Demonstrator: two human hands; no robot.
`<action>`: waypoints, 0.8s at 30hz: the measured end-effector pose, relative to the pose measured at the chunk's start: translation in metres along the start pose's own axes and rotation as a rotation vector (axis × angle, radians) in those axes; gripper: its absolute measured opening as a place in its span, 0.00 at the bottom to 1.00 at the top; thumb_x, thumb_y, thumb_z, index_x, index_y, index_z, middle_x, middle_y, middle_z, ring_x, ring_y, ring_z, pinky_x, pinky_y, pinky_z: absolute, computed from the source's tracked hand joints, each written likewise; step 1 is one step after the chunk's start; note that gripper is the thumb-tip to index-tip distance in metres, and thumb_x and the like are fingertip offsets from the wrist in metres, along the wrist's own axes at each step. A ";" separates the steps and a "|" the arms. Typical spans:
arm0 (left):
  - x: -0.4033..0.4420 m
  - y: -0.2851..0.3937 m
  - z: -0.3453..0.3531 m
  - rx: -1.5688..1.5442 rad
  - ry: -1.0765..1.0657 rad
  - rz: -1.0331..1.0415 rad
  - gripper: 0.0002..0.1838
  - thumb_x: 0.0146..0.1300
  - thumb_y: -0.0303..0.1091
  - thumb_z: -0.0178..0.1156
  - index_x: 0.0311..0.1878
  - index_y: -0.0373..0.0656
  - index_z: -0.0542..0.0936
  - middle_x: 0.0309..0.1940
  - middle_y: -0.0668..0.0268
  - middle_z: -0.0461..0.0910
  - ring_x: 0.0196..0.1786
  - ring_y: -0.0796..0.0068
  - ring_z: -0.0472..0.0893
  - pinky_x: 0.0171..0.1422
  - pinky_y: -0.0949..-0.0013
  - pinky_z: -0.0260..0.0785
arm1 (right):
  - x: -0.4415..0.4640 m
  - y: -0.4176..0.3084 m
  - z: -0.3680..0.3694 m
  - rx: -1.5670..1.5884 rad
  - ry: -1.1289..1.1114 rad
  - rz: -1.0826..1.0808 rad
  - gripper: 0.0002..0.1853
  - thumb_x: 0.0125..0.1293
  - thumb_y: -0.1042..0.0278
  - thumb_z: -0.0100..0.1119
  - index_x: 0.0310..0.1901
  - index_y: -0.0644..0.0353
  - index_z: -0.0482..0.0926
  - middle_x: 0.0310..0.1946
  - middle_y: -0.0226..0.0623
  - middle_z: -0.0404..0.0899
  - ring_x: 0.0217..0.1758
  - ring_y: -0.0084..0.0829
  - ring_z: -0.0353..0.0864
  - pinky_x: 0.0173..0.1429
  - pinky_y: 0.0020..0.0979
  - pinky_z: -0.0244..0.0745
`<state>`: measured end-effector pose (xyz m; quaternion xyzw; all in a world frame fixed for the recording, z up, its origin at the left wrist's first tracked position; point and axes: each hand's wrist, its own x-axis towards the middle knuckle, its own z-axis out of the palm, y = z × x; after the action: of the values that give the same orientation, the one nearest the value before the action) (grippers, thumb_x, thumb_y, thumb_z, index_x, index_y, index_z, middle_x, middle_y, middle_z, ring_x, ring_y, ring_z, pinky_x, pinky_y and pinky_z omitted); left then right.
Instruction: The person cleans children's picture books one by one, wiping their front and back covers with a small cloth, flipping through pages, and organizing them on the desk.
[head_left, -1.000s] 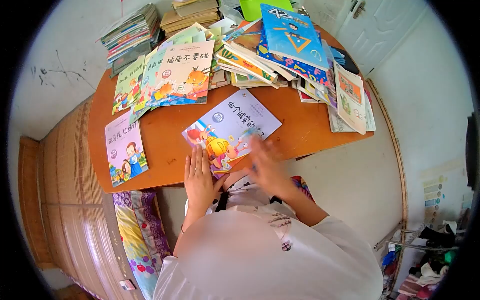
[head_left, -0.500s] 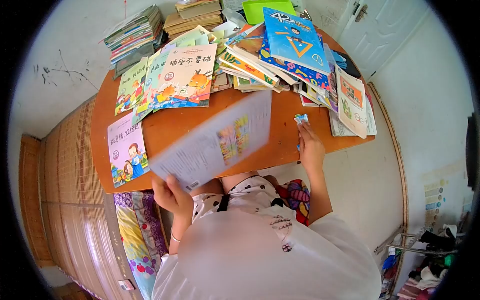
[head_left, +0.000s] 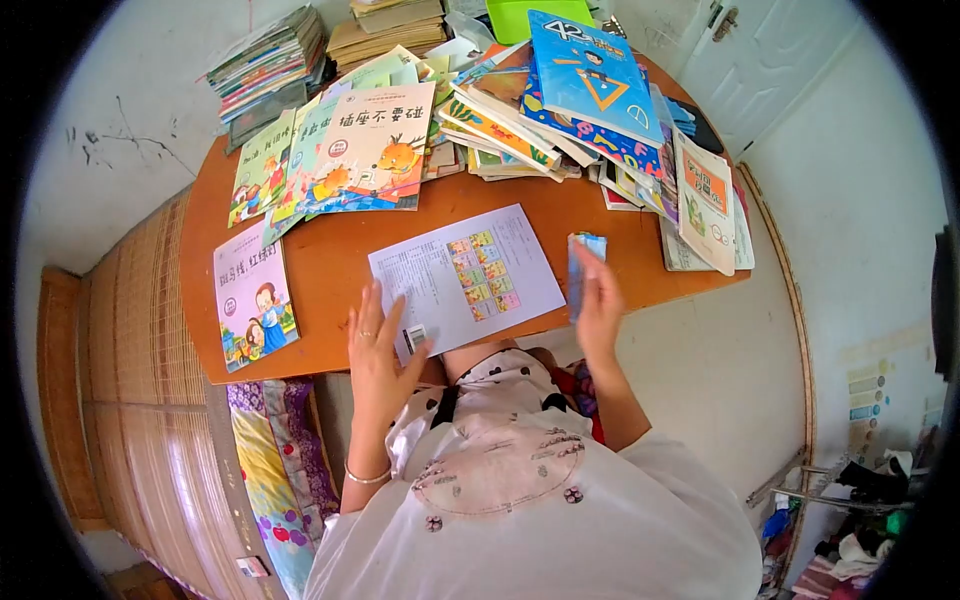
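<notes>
A pale lilac book [head_left: 468, 275] lies back side up on the orange-brown table [head_left: 330, 300], with a barcode and small coloured pictures showing. My left hand [head_left: 380, 345] is at its lower left corner, fingers spread, holding nothing. To the right of the book, my right hand [head_left: 599, 305] has its fingers around a small blue and white packet [head_left: 592, 243], whose lower part also shows beside the hand. A pink-lilac picture book [head_left: 256, 295] lies at the table's left edge.
Overlapping picture books [head_left: 375, 150] lie at the back left. Stacked books [head_left: 500, 130] and a blue book [head_left: 595, 80] fill the back middle. More books [head_left: 705, 200] are at the right edge. A tall stack [head_left: 268, 70] and a green tray [head_left: 530, 15] stand behind.
The lilac book has been turned from its front cover to its back and laid flat. My left hand has let go of it. My right hand, with the packet, has moved off the book to its right.
</notes>
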<state>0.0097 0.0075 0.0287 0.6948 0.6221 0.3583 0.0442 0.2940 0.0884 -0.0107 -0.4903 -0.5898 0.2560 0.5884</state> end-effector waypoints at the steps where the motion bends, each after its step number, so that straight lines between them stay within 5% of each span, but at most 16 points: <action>1: -0.005 0.000 -0.003 0.010 -0.161 -0.011 0.33 0.61 0.35 0.67 0.68 0.35 0.72 0.73 0.44 0.63 0.76 0.44 0.61 0.79 0.49 0.52 | -0.007 -0.005 0.003 -0.071 -0.138 0.052 0.21 0.78 0.66 0.45 0.66 0.66 0.72 0.67 0.48 0.72 0.73 0.41 0.70 0.75 0.37 0.61; 2: -0.009 -0.002 -0.002 0.012 -0.163 -0.010 0.33 0.61 0.35 0.67 0.68 0.35 0.72 0.73 0.44 0.63 0.76 0.44 0.61 0.79 0.49 0.52 | -0.009 -0.010 0.006 -0.070 -0.136 0.054 0.21 0.78 0.66 0.45 0.66 0.66 0.72 0.67 0.48 0.72 0.73 0.41 0.70 0.75 0.37 0.61; 5: -0.017 -0.011 0.007 0.119 -0.220 0.034 0.34 0.59 0.42 0.70 0.65 0.35 0.74 0.71 0.47 0.67 0.74 0.47 0.65 0.78 0.45 0.54 | -0.010 -0.016 0.006 -0.900 -0.218 -0.290 0.27 0.73 0.66 0.52 0.71 0.66 0.65 0.75 0.45 0.60 0.77 0.46 0.61 0.78 0.46 0.56; 10: -0.015 -0.007 0.011 0.110 -0.185 0.045 0.33 0.58 0.42 0.70 0.63 0.35 0.76 0.70 0.47 0.68 0.74 0.47 0.66 0.77 0.46 0.54 | -0.004 0.012 -0.017 -0.713 -0.326 -0.158 0.22 0.71 0.70 0.54 0.65 0.63 0.73 0.69 0.46 0.70 0.71 0.46 0.71 0.74 0.41 0.65; 12: -0.015 -0.005 0.014 0.119 -0.176 0.044 0.32 0.58 0.42 0.70 0.63 0.35 0.77 0.69 0.47 0.69 0.73 0.47 0.67 0.77 0.46 0.55 | 0.000 0.002 -0.016 -0.245 -0.183 0.046 0.21 0.71 0.71 0.54 0.64 0.62 0.75 0.65 0.47 0.74 0.67 0.46 0.75 0.71 0.41 0.69; 16: -0.016 0.001 0.025 0.083 -0.157 0.060 0.32 0.57 0.43 0.70 0.62 0.34 0.77 0.68 0.46 0.70 0.72 0.47 0.69 0.77 0.49 0.57 | -0.026 0.000 0.027 -0.695 -0.277 -0.285 0.19 0.70 0.72 0.55 0.61 0.66 0.76 0.63 0.52 0.76 0.67 0.49 0.74 0.70 0.43 0.69; 20: -0.016 -0.002 0.028 0.093 -0.131 0.078 0.34 0.57 0.45 0.70 0.63 0.34 0.76 0.68 0.47 0.71 0.71 0.47 0.70 0.76 0.49 0.59 | -0.060 -0.023 0.071 -0.355 -0.547 -0.479 0.21 0.68 0.67 0.57 0.58 0.72 0.76 0.62 0.50 0.76 0.67 0.47 0.74 0.70 0.44 0.69; 24: -0.016 -0.009 0.026 0.061 -0.138 0.085 0.35 0.57 0.46 0.70 0.63 0.33 0.76 0.68 0.47 0.71 0.71 0.49 0.70 0.76 0.49 0.59 | -0.066 -0.049 0.087 -0.356 -0.630 -0.560 0.20 0.66 0.68 0.59 0.56 0.72 0.77 0.63 0.49 0.75 0.67 0.46 0.74 0.69 0.44 0.70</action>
<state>0.0168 0.0051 -0.0018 0.7445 0.5983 0.2917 0.0505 0.1866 0.0349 -0.0125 -0.3037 -0.8846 0.1186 0.3334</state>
